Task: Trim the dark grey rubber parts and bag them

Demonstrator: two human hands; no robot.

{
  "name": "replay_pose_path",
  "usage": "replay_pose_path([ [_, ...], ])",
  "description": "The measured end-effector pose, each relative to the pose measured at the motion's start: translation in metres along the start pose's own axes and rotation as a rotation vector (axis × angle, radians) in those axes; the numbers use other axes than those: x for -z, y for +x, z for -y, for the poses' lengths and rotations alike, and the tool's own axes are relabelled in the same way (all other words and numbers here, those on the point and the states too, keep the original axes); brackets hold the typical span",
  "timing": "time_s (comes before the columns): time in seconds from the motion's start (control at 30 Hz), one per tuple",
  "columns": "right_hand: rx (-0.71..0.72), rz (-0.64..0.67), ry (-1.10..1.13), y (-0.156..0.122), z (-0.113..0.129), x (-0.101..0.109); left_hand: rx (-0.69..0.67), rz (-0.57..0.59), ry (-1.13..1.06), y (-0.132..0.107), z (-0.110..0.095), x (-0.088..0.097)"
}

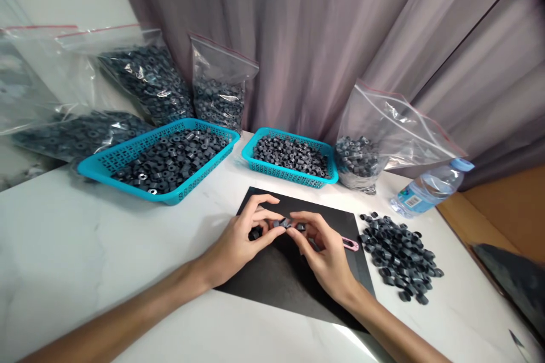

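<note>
Over the black mat (272,289), my left hand (244,238) and my right hand (326,255) meet fingertip to fingertip. Small dark-grey ring-shaped pieces (281,223) sit between the pinched thumbs and fingers of both hands. More dark pieces (255,232) show in the curl of my left fingers, and another dark piece (301,227) is at my right fingers. Which hand bears the middle pieces is hard to separate. A pink-handled tool (349,244), probably a small cutter, lies beside my right hand, partly hidden by it.
A loose heap of dark rings (400,255) lies right of the mat. Behind stand a large blue basket (170,195) and a smaller blue basket (289,173), both filled with rings. Zip bags of rings (219,91) lean at the back. A water bottle (432,187) tilts at right.
</note>
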State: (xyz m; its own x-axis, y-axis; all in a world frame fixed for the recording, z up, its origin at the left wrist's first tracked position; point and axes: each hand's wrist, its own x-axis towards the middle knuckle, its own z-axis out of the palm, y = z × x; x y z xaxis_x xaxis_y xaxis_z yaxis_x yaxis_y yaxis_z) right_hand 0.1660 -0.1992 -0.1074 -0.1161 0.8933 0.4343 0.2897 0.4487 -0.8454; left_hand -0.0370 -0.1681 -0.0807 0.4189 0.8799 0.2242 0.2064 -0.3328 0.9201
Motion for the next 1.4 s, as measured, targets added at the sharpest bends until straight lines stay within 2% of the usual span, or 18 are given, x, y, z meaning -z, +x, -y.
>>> replay_pose_path([
  [0.17, 0.035, 0.044, -0.041, 0.003, 0.004, 0.003, -0.048, -0.006, 0.058, -0.001, 0.002, 0.001],
  [0.37, -0.029, 0.026, 0.033, 0.003, 0.005, 0.002, -0.086, 0.004, 0.146, -0.002, 0.002, -0.002],
  [0.57, -0.060, -0.046, 0.109, 0.003, 0.004, 0.002, 0.058, 0.020, -0.091, 0.002, -0.008, -0.002],
  [0.73, -0.003, -0.159, 0.075, 0.002, 0.003, 0.002, 0.160, 0.009, -0.243, 0.007, -0.014, 0.004],
  [1.0, 0.033, -0.157, 0.036, 0.003, 0.003, 0.002, 0.356, 0.043, -0.490, 0.006, -0.021, -0.002],
  [1.2, 0.070, -0.196, 0.042, 0.002, 0.004, 0.001, 0.383, 0.025, -0.694, 0.005, -0.026, -0.003],
  [1.4, 0.079, -0.186, 0.038, 0.001, 0.004, 0.002, 0.414, 0.028, -0.734, 0.007, -0.030, -0.003],
])
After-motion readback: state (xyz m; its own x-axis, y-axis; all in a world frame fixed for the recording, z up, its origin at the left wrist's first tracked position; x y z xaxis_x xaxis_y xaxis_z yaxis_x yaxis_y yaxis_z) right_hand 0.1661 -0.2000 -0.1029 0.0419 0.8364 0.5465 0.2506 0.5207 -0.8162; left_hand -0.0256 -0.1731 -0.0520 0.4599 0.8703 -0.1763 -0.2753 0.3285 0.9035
